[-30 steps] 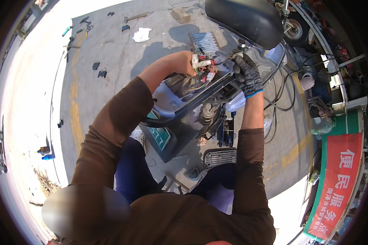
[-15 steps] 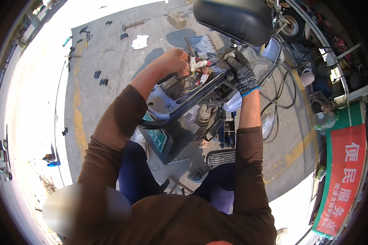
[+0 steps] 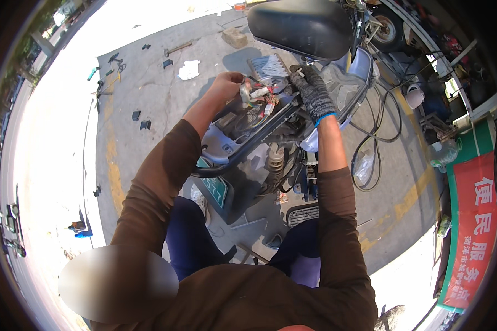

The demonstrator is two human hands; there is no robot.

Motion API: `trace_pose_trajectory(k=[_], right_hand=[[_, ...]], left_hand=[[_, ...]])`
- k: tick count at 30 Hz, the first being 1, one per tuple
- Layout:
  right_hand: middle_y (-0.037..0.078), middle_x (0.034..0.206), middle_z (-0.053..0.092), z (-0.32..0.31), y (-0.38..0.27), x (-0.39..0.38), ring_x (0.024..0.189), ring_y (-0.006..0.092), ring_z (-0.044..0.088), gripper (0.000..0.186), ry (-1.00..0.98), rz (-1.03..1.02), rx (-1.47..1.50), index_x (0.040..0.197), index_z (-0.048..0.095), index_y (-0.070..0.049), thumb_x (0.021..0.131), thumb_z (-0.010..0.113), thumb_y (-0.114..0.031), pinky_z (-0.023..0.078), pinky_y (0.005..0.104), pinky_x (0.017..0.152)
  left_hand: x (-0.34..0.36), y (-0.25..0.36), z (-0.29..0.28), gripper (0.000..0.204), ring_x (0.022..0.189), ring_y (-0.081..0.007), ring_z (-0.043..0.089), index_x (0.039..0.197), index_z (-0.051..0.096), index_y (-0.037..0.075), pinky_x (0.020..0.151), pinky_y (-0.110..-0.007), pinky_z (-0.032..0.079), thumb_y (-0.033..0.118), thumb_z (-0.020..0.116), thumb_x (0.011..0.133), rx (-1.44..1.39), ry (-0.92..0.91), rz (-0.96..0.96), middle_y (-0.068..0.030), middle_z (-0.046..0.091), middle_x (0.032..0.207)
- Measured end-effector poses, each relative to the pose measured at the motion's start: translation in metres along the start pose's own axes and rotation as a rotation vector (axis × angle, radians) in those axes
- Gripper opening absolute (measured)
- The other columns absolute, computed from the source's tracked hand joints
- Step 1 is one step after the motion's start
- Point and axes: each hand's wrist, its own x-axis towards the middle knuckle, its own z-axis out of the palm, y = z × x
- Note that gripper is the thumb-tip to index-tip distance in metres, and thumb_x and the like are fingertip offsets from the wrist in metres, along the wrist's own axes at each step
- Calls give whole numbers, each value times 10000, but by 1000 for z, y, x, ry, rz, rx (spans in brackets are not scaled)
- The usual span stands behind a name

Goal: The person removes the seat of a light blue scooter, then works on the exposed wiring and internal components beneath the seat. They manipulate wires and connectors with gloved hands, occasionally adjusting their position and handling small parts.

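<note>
My bare left hand [image 3: 228, 88] is closed at the left of a bundle of wires, its fingers pinching a whitish connector [image 3: 244, 94]. More white plugs [image 3: 259, 92] and coloured wires [image 3: 271, 101] lie beside it, over the opened body [image 3: 220, 144] of a scooter. My right hand [image 3: 316, 96], in a grey knit glove with a blue cuff, is bent round the far right of the frame. Near its fingertips a small pale piece shows; what the fingers hold is partly hidden.
The black seat [image 3: 301, 30] is raised beyond my hands. A green plate [image 3: 212, 187] and a coil shock absorber [image 3: 276, 157] are nearer me. Black hoses [image 3: 378, 138] loop at right. A hammer [image 3: 178, 49], a stone [image 3: 235, 37] and a white rag [image 3: 189, 70] lie on the ground.
My left hand has drawn slightly left and away from the wires, with the connector at its fingers. The gloved right hand has shifted a little left. The whole view has also shifted.
</note>
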Motion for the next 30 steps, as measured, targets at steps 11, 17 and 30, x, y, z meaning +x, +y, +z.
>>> trace_pose_trajectory(k=[11,17,30], right_hand=[[203,987,630,31,5,7,920,347,612,307,223,-454,-592,1079,596,-77,826,636,-247,473,419,818],[198,975,629,38,17,13,909,343,616,334,97,-508,-505,1140,539,-83,873,598,-274,472,409,799],[188,1177,592,28,26,14,1095,324,567,449,-277,-507,-564,1249,522,-32,892,582,-298,438,365,931]], left_hand=[[-12,7,12,211,791,-133,644,992,620,-20,715,-264,528,66,701,817,-331,-171,-67,-64,663,893],[-14,10,7,167,775,-131,629,993,626,-31,704,-257,509,-7,644,829,-302,-369,-94,-64,661,887],[9,-7,2,217,792,-119,600,1059,608,-18,696,-239,486,25,594,847,-145,-233,-23,-29,635,898]])
